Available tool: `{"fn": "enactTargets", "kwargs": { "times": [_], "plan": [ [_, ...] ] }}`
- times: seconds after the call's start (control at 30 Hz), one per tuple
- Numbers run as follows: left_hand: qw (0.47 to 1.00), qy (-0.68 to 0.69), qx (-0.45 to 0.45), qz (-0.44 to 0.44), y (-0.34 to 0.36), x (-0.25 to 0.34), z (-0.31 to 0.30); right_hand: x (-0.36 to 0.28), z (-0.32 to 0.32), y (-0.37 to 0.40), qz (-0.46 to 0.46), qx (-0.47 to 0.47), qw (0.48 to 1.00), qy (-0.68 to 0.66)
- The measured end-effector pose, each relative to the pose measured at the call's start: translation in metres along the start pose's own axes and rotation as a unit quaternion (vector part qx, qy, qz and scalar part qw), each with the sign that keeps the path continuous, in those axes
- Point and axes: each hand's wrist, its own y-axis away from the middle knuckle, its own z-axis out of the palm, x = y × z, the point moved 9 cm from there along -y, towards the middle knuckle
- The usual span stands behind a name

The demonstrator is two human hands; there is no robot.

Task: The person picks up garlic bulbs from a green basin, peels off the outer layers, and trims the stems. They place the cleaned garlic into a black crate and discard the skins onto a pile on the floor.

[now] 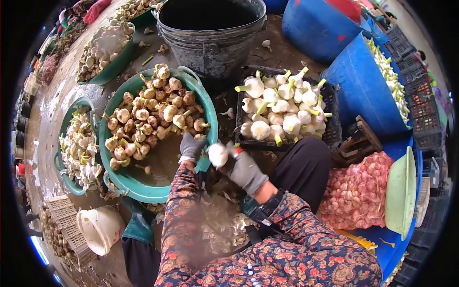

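My left hand (192, 146), in a grey glove, reaches over the near right rim of a green tub (213, 115), its fingers at the edge of the brown, unpeeled garlic bulbs (142, 114). What its fingertips hold, if anything, is hidden. Right of the tub, my right hand (245, 171), also gloved, is closed around something with a red part. A white garlic bulb (218, 155) is at its fingertips. Beyond it stands a black crate (335, 125) heaped with clean white garlic bulbs (291, 125).
A dark bucket (210, 50) stands ahead. Green tubs of garlic and peelings (79, 146) are at left, with a white bucket (103, 228). Blue barrels (356, 79), a red net sack of garlic (356, 191) and a pale green basin (401, 193) are at right.
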Motion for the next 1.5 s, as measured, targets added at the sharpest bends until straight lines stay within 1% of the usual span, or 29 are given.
{"fn": "enactTargets", "kwargs": {
  "times": [0.03,0.1,0.13,0.17,0.2,0.23,0.3,0.37,0.4,0.43,0.5,0.57,0.63,0.67,0.73,0.8,0.9,0.97,1.0,1.03,1.1,1.17,1.2,1.23,1.3,1.37,1.43,1.47,1.5],
  "plan": [
    [0.999,0.037,-0.008,-0.009,0.006,-0.008,-0.009,-0.02,0.04,0.016,0.036,-0.032,0.996,-0.078],
    [0.928,0.358,-0.038,-0.097,0.01,-0.052,0.0,-0.063,0.07,0.032,-0.01,-0.213,0.962,-0.171],
    [0.85,0.496,-0.154,-0.081,0.019,-0.049,0.001,-0.073,0.069,0.032,-0.026,-0.237,0.949,-0.208],
    [0.807,0.584,-0.091,0.019,0.038,-0.049,-0.019,-0.084,0.068,0.034,-0.043,-0.263,0.933,-0.243],
    [0.729,0.681,-0.048,-0.055,0.05,-0.061,-0.024,-0.077,0.069,0.034,-0.028,-0.235,0.949,-0.209],
    [0.613,0.764,-0.198,-0.038,0.067,-0.045,-0.024,-0.068,0.062,0.036,-0.082,-0.115,0.99,0.028],
    [0.653,0.749,-0.08,-0.08,0.106,-0.037,-0.042,-0.031,0.037,0.022,-0.092,-0.014,0.931,0.354],
    [0.713,0.692,-0.072,-0.081,0.145,-0.008,-0.052,-0.006,0.062,0.039,-0.311,-0.089,0.834,0.447],
    [0.738,0.671,-0.068,0.0,0.148,-0.01,-0.051,0.009,0.054,0.036,-0.259,-0.06,0.851,0.453],
    [0.807,0.59,0.01,-0.033,0.171,-0.003,-0.058,0.021,0.045,0.036,-0.205,-0.03,0.864,0.459],
    [0.892,0.444,0.059,0.064,0.177,-0.02,-0.055,0.017,0.04,0.04,-0.167,0.018,0.88,0.445],
    [0.908,0.395,0.01,0.139,0.209,0.022,-0.077,0.016,0.037,0.042,-0.149,0.031,0.854,0.497],
    [0.942,0.289,0.029,0.168,0.215,0.01,-0.079,0.016,0.038,0.046,-0.155,0.009,0.803,0.576],
    [0.95,0.228,0.083,0.196,0.223,0.016,-0.094,0.017,0.042,0.052,-0.152,0.005,0.787,0.597],
    [0.959,0.107,0.145,0.22,0.235,0.033,-0.114,0.023,0.049,0.058,-0.135,-0.005,0.759,0.636],
    [0.956,0.118,0.141,0.227,0.238,0.031,-0.116,0.025,0.055,0.06,-0.14,-0.026,0.7,0.7],
    [0.957,0.172,0.114,0.205,0.234,0.023,-0.116,0.03,0.053,0.054,-0.176,-0.081,0.701,0.687],
    [0.952,0.228,0.094,0.182,0.232,0.015,-0.116,0.033,0.044,0.046,-0.164,-0.111,0.731,0.653],
    [0.927,0.337,0.042,0.156,0.228,0.009,-0.108,0.046,0.025,0.036,-0.02,-0.123,0.846,0.519],
    [0.888,0.441,-0.012,0.128,0.225,0.004,-0.101,0.065,0.021,0.04,0.125,-0.128,0.917,0.358],
    [0.904,0.412,-0.003,0.112,0.223,-0.003,-0.099,0.068,0.024,0.045,0.132,-0.122,0.922,0.344],
    [0.914,0.386,0.033,0.124,0.222,-0.004,-0.099,0.045,0.033,0.047,-0.004,-0.057,0.831,0.554],
    [0.921,0.366,0.038,0.125,0.222,-0.005,-0.097,0.037,0.051,0.058,-0.107,-0.084,0.783,0.606],
    [0.922,0.366,0.036,0.123,0.223,-0.005,-0.097,0.036,0.049,0.057,-0.105,-0.081,0.784,0.606],
    [0.94,0.33,-0.018,0.082,0.22,-0.008,-0.088,0.034,0.049,0.052,-0.124,-0.091,0.681,0.716],
    [0.927,0.367,-0.054,0.058,0.216,-0.02,-0.081,0.039,0.042,0.047,-0.131,-0.114,0.683,0.71],
    [0.843,0.519,-0.138,0.041,0.215,-0.02,-0.069,0.053,0.027,0.037,-0.04,-0.144,0.811,0.565],
    [0.826,0.54,-0.151,0.055,0.217,-0.016,-0.069,0.06,0.02,0.036,0.006,-0.125,0.863,0.49],
    [0.826,0.54,-0.151,0.055,0.217,-0.015,-0.068,0.062,0.02,0.034,0.005,-0.126,0.863,0.49]
  ]
}}
